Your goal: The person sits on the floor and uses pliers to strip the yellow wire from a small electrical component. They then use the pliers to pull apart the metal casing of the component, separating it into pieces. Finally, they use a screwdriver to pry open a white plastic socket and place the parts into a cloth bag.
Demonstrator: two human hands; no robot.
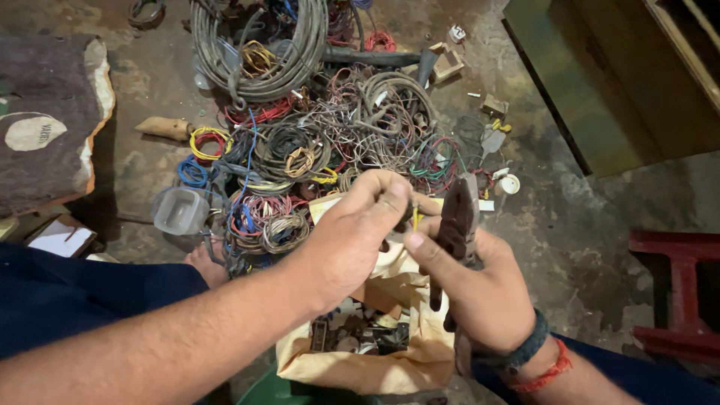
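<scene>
Up close, thin yellow wire pinched upright, left hand, right hand

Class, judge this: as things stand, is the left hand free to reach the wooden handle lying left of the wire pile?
Probably not: the left hand is pinching a yellow wire, though the floor towards the wooden handle looks open.

Ahead of the hands, the wire heap covers the floor from the cable coil down to the paper bag — no bare passage there. Left is closed by the mat and grey cup. Right of the heap, bare floor lies open between the cabinet and red stool — only small scraps on it.
</scene>
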